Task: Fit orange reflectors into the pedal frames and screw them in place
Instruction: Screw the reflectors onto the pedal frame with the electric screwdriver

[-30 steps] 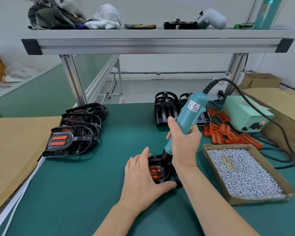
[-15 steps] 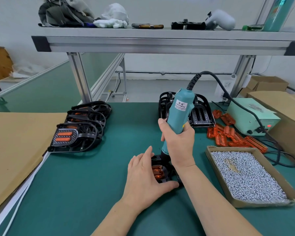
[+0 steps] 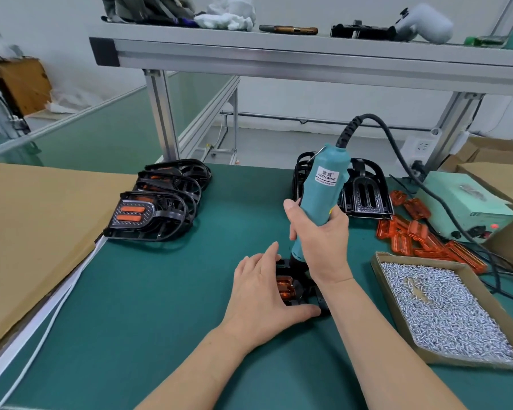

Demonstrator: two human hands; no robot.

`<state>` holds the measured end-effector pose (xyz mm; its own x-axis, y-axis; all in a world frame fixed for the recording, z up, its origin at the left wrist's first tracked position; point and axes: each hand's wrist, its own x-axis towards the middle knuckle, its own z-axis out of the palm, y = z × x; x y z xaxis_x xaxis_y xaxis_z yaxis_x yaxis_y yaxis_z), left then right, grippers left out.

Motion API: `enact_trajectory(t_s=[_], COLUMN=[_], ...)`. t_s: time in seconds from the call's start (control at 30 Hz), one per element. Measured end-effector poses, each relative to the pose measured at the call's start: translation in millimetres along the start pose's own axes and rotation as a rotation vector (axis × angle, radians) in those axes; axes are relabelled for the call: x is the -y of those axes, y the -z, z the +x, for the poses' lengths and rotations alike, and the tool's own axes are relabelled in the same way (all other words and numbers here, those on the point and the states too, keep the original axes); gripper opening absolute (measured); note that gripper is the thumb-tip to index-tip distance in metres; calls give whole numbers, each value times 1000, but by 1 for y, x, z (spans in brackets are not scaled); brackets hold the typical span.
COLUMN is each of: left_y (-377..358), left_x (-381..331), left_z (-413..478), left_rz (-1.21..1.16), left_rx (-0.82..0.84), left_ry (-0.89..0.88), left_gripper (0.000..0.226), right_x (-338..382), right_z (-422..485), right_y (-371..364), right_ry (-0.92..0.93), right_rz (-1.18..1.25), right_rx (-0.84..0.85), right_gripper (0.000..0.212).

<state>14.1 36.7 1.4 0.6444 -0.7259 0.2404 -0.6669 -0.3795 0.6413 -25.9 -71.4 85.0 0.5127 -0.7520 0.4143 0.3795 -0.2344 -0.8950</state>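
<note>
**Pedal frame (image 3: 302, 292) under electric screwdriver (image 3: 320, 187), both hands on the job**

Right hand (image 3: 320, 235) wraps fully round the lower barrel of the teal screwdriver, thumb up its left side, holding it nearly upright. The tool's dark nose comes down onto the far end of the pedal frame; the bit itself is hidden. Left hand (image 3: 261, 294) lies over the frame's left side, fingers nearly straight and spread, thumb stretched along the near edge, pressing it to the green mat (image 3: 131, 306). An orange reflector (image 3: 285, 287) sits inside the frame, showing between that hand's fingers and thumb.

From the frame: at 10 o'clock, well apart, a row of finished pedals (image 3: 157, 208) leans together, the nearest showing two orange bars. At 12 o'clock, behind the screwdriver, stand empty pedal frames (image 3: 365, 193). At 2 o'clock loose reflectors (image 3: 418, 235) lie heaped on the mat, a pale green power supply box (image 3: 468, 202) just beyond them, its red lamp lit, the tool's black cable (image 3: 397, 149) running down toward it. At 3 o'clock a cardboard tray (image 3: 468, 361) holds a mass of small silver screws (image 3: 444, 312). A cardboard sheet (image 3: 27, 226) covers the bench at 9 o'clock.
</note>
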Motion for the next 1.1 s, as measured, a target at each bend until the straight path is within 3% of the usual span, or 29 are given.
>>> enact_trajectory(t_s=[0.27,0.5,0.6,0.83,1.1], left_y=[2,2,2,3,3], left_x=[-1,1,2,1,-1], left_z=[-1,-1,-2,-2,0], left_rz=[12,14,7,-10,1], left_rx=[12,21,28,36,47], left_ry=[-17,-15,-14,-10,-7], left_gripper=[126,128,127,126,121], right_x=[4,27,43,23,-14], right_z=[-5,3,24,43,34], right_y=[21,31,44,108,171], right_ry=[19,63,45,-215,-542], right_rz=[56,62,73,162,51], right_rx=[-48,121,3,-456,-644], right_gripper=[23,20,18,27,47])
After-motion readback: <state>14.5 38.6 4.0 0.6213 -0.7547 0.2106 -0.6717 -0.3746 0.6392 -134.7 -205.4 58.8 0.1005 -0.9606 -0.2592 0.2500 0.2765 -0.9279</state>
